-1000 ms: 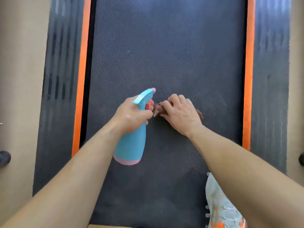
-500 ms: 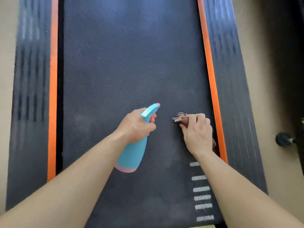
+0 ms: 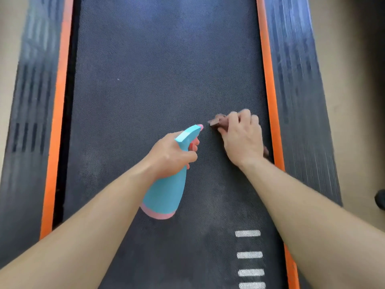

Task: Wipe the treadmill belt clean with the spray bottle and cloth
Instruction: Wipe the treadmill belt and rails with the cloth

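The dark textured treadmill belt (image 3: 158,84) fills the middle of the view. My left hand (image 3: 173,153) grips the neck of a turquoise spray bottle (image 3: 164,195) with a pink base and pink nozzle tip, held above the belt with the nozzle pointing forward and right. My right hand (image 3: 242,136) grips a small brown cloth (image 3: 217,122) and presses it on the belt near the right orange strip. Most of the cloth is hidden under my fingers and palm.
Orange strips (image 3: 268,84) run along both belt edges, with dark ribbed side rails (image 3: 295,80) outside them. White dashes (image 3: 248,233) mark the belt at the lower right. Beige floor (image 3: 343,59) lies on either side, and a dark round object (image 3: 380,199) sits at the right edge.
My right hand has slid the cloth from the belt's middle to near the right orange strip. The left hand keeps its hold on the bottle. The camera view has shifted.
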